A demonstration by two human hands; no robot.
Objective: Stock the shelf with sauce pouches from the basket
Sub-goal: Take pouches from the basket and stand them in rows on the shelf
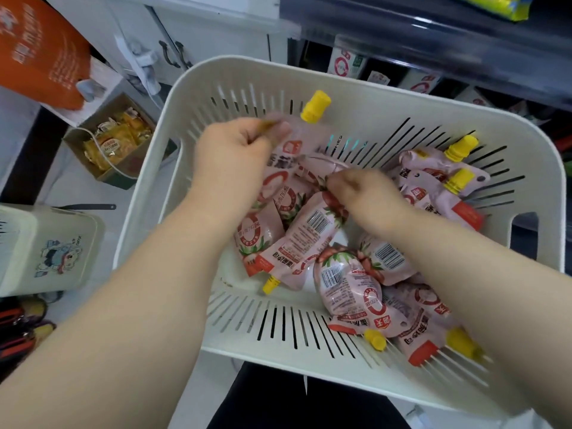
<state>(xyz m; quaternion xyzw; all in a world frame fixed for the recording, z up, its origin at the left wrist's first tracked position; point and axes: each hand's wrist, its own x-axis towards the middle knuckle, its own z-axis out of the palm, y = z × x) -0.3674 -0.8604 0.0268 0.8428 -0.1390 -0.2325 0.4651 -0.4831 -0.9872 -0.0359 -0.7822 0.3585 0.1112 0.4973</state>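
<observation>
While leaning over the white slotted basket (340, 75), reaches in with both hands. Grips with the left hand (235, 153), fingers curled tight, the top of a pink sauce pouch (297, 147) at 11 o'clock in the basket, raised with its yellow cap (315, 106) against the far wall. Pinches with the right hand (368, 199), fingers closed at the basket's centre, the edge of a second pouch (322, 162); too blurred to tell how firmly. Other pouches (349, 283) heaped on the basket floor from centre to 5 o'clock, caps pointing all ways, and two more (439, 171) leaning on the wall at 2 o'clock. Part of the heap hidden under both forearms.

Around the basket:
- At 1 o'clock, a dark shelf (433, 32) with like packs (343, 63) standing under its edge, the basket's far rim between hands and shelf.
- At the top edge near 1 o'clock, a yellow-green packet (501, 4).
- At 12 o'clock, white cabinet doors with dark handles (170, 54).
- At 10 o'clock, an open cardboard box (123, 176) of orange-wrapped packets, near an orange bag (40, 51) at 11.
- At 9 o'clock, a cream bin (52, 249) with a cartoon print.
- At 6 o'clock, dark trousers (294, 397) below the near rim.
</observation>
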